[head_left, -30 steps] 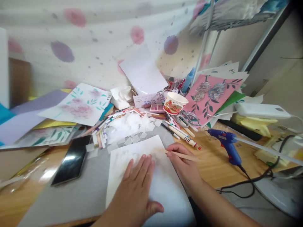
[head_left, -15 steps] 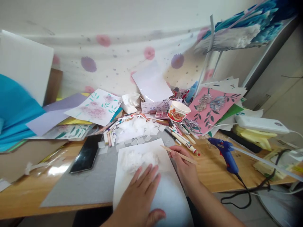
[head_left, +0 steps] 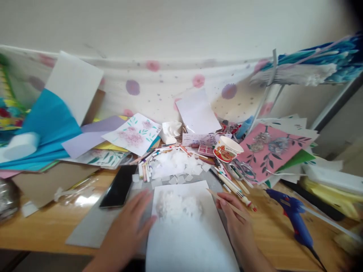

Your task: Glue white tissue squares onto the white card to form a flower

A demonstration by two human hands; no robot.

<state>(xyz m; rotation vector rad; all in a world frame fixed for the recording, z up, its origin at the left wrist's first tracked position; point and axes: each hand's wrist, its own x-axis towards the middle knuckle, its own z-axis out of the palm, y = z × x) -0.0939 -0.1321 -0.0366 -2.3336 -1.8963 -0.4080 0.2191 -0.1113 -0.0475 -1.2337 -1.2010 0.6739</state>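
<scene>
A white sheet of paper [head_left: 181, 241] lies in front of me, with a patch of crumpled white tissue-like pieces [head_left: 178, 206] on its upper part, grey-brown at the edges. My left hand [head_left: 127, 223] is at the sheet's left edge, blurred, with thumb and fingers apart and nothing in it. On the right side, my right hand [head_left: 234, 217] pinches a thin pointed wooden stick [head_left: 231, 206], its tip over the sheet's upper right corner. Small white paper squares [head_left: 177, 179] lie just beyond the sheet.
A black phone [head_left: 119, 187] rests on the grey mat [head_left: 85, 230]. Pens and pencils [head_left: 232, 185], a paper bowl [head_left: 227, 149] and flower pictures [head_left: 273, 151] stand or lie behind. To the right is a blue glue gun [head_left: 295, 215] with a cord.
My left hand has lifted off the sheet's middle and moved to its left edge, uncovering the white patch. The view has turned left; my right hand still pinches the stick.
</scene>
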